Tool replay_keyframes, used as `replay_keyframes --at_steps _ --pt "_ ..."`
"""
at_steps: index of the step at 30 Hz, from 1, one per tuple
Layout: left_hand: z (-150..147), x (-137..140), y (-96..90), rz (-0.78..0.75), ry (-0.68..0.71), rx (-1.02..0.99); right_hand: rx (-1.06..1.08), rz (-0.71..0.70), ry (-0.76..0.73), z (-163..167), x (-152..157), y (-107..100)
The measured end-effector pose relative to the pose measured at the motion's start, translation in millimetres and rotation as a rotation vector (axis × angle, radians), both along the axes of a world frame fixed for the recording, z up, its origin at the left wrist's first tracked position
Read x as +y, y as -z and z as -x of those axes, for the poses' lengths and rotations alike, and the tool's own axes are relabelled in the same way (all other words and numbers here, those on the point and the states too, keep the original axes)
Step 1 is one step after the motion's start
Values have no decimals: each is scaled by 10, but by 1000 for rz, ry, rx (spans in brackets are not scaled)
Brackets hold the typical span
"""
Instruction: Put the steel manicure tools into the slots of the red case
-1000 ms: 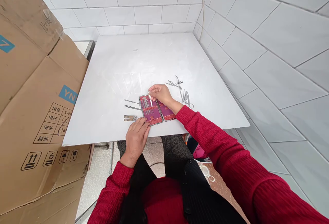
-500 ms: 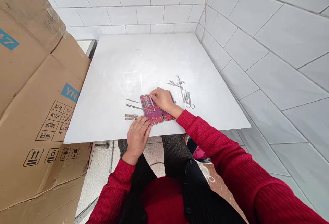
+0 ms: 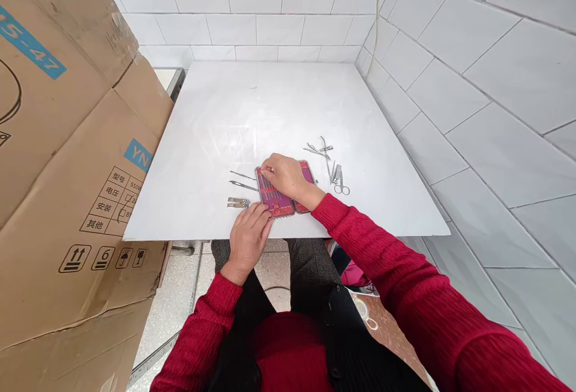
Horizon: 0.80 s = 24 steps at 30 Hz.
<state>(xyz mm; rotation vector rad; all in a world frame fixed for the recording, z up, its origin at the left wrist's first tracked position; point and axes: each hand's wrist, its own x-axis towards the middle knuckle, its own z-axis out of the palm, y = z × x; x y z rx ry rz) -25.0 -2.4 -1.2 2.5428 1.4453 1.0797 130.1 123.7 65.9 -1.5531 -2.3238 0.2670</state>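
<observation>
Both hands at an open red manicure case (image 3: 275, 198) on the white table (image 3: 252, 110).

Right hand (image 3: 283, 174): fingertips pinched on the case's far left corner. Left hand (image 3: 248, 236): fingers loosely curled, touching the near edge. Small steel scissors (image 3: 339, 179) lie right; flat steel nail clippers (image 3: 238, 202) left.

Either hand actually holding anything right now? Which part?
Nothing lifted. The left hand pins the open red case at its near left corner; the right hand presses its fingertips on the case's far end. Any pinched tool is hidden.
</observation>
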Motion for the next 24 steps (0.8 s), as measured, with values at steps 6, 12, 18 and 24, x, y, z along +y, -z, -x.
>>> replay_keyframes --at_steps 6,12,18,24 --pt "4 -8 14 -39 3 6 -321 148 -74 498 194 -185" --pt "2 -12 38 -54 -3 -4 -455 192 -108 808 320 -232" --pt "6 -20 11 -43 0 -3 -461 235 -124 913 373 -201" --pt "12 -20 5 -36 2 -3 -228 294 -109 708 422 -190"
